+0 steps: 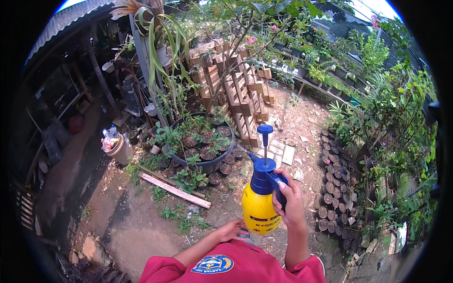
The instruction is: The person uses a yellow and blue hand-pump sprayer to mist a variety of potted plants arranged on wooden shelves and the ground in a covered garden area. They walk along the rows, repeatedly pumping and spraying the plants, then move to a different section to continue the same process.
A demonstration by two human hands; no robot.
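Observation:
My right hand (291, 201) is wrapped around the blue handle of a yellow pressure sprayer (253, 208), its thumb near the trigger. The sprayer stands upright in the air, its pump rod raised and its blue nozzle (252, 156) pointing up and left, with a faint spray in front of it. Low beside the bottle is my left hand (231, 230), fingers apart and holding nothing. Beyond the nozzle sits a wide black tub (231, 143) with small pots of soil and leafy seedlings in it.
Wooden pallets (235, 95) stand behind the tub. Pink-white and brown wooden strips (175, 190) lie on the ground before it. Rows of small black pots (332, 191) line the right side. A bucket of plastic bottles (122, 152) stands left, near a post (141, 46).

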